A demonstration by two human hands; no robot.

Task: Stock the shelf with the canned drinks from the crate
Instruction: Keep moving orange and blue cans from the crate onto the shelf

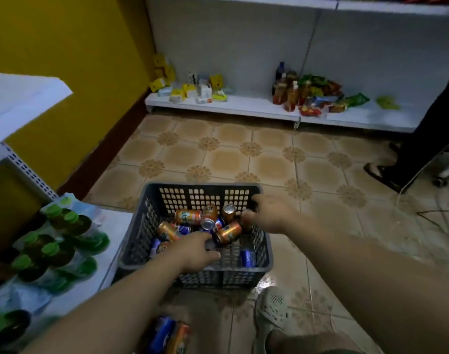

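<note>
The tiled floor (pixel 269 162) runs to a low white far shelf (pixel 244 106) carrying small boxes and bottles. A second white shelf (pixel 108 241) at the near left holds green-capped bottles (pixel 52 241). Between them, on the floor, sits the grey slatted crate (pixel 208 186), with the canned drinks (pixel 187 217), orange and blue, heaped inside. The right hand (pixel 272 215) reaches to the crate's far right corner, fingers wrapped round an orange can (pixel 246 221). The left hand (pixel 200 251) dips in over the near wall, fingers curled down among the cans; whether it has hold of one cannot be told. A blue can (pixel 247 258) lies alone in the near right corner.
</note>
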